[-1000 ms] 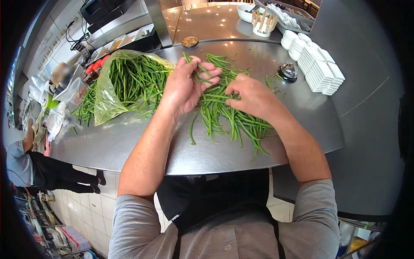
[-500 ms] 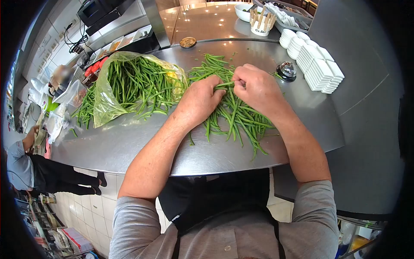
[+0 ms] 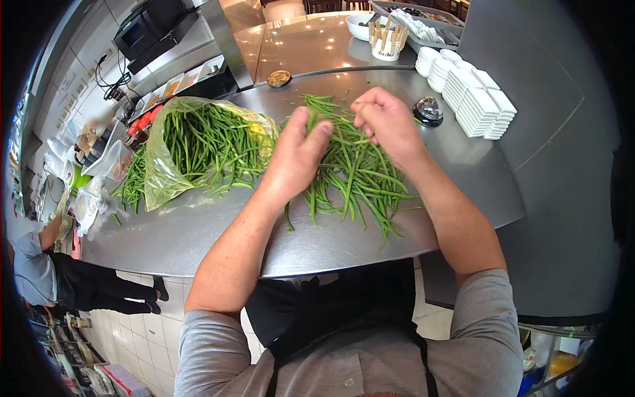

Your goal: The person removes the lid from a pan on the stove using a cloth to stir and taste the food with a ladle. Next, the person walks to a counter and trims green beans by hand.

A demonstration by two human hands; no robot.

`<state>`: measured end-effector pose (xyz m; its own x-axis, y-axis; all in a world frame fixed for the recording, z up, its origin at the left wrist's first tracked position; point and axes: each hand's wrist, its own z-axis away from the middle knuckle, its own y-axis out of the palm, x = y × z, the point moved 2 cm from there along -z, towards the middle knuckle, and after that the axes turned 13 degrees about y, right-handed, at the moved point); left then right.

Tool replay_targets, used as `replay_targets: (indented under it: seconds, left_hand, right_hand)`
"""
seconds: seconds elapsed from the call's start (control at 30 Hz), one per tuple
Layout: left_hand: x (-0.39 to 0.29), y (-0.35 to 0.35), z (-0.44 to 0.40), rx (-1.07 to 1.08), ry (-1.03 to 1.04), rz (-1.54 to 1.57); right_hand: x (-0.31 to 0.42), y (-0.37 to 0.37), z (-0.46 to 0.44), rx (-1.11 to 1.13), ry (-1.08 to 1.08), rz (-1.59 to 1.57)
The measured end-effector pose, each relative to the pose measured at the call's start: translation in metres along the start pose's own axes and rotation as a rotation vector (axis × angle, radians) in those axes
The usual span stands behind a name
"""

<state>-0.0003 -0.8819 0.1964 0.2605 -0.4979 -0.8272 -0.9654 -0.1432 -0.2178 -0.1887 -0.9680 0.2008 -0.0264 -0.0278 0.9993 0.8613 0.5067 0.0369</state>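
Note:
A loose pile of green beans (image 3: pixel 357 175) lies on the steel counter under both my hands. My left hand (image 3: pixel 296 155) is closed at the pile's left side, with a green bean (image 3: pixel 313 122) showing between thumb and forefinger. To the right and a little higher, my right hand (image 3: pixel 391 126) has its fingers curled together above the beans. Motion blurs its fingertips, and whatever small piece they pinch is too unclear to name. Left of my hands, an open yellowish plastic bag (image 3: pixel 164 173) lies on its side, full of more green beans that spill from its mouth.
A call bell (image 3: pixel 428 111) and stacked white dishes (image 3: pixel 469 99) stand right of the pile. Behind are a round brown lid (image 3: pixel 279 79) and an "Order" cup of clothespins (image 3: pixel 387 47). Another person (image 3: pixel 40 264) stands at the far left. The steel counter (image 3: pixel 218 245) has a curved front edge.
My hands were close together on one green bean; now they are apart, the right lifted up and away. The whole view has shifted slightly.

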Motion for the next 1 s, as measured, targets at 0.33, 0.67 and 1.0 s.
replay_targets:
  seconds: [0.33,0.67,1.0]
  left_hand:
    - [0.001,-0.006,-0.003,-0.101,-0.141,0.348]
    - [0.005,-0.003,-0.003,-0.161,-0.058,0.527]
    - [0.019,-0.023,-0.011,-0.319,-0.326,0.782]
  right_hand:
    - [-0.009,0.005,0.002,0.091,0.019,0.367]
    - [0.024,-0.009,-0.02,-0.048,0.113,0.569]
    - [-0.015,-0.003,-0.06,-0.018,0.08,0.649]
